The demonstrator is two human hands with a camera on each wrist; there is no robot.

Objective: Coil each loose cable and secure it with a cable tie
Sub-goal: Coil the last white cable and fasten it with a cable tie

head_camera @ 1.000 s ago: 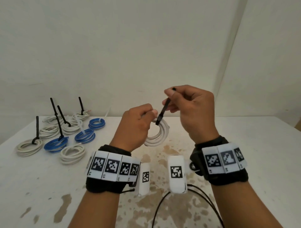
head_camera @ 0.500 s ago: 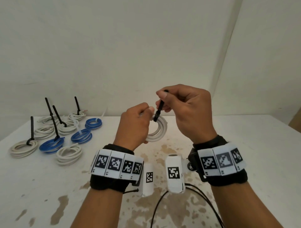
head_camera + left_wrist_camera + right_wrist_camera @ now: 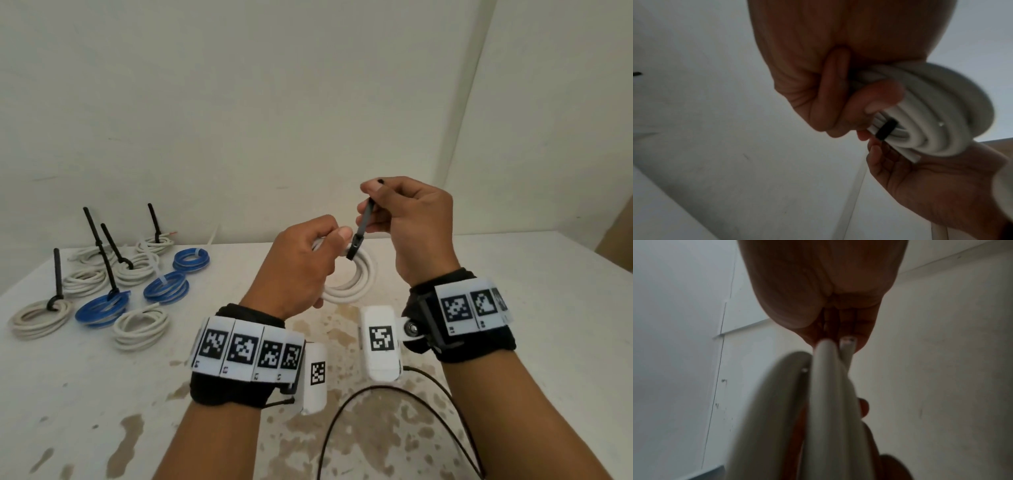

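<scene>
Left hand point(image 3: 301, 267) curled tight round the near side of a white cable coil point(image 3: 356, 284), held upright above the table point(image 3: 513, 308) at mid-height between both wrists. From the left wrist view, fingers point(image 3: 875, 95) wrapped through the coil's loops, with a black band of the cable tie point(image 3: 363, 229) crossing the strands just beside the fingertips and a cut cable end poking out below. Right hand point(image 3: 411, 222) raised a little higher, thumb and forefinger pinching the free tail of the black tie, remaining fingers folded; tie running down at a slant to its head, touching the top of the coil. Right wrist view blurred, showing only coil strands close to the lens and a cut end near the fingertips.

No containers in view. On the far left of the table, a cluster of finished coils point(image 3: 133, 270), white and blue: several carrying black ties with tails standing up, two blue ones carrying pale ties. White coil point(image 3: 140, 325) nearest the left wrist lying flat, tie not discernible.

Black cord point(image 3: 394, 394) looping across the stained tabletop below the wrists. Table's right edge running off toward the wall corner, with bare surface to the right of the right hand
</scene>
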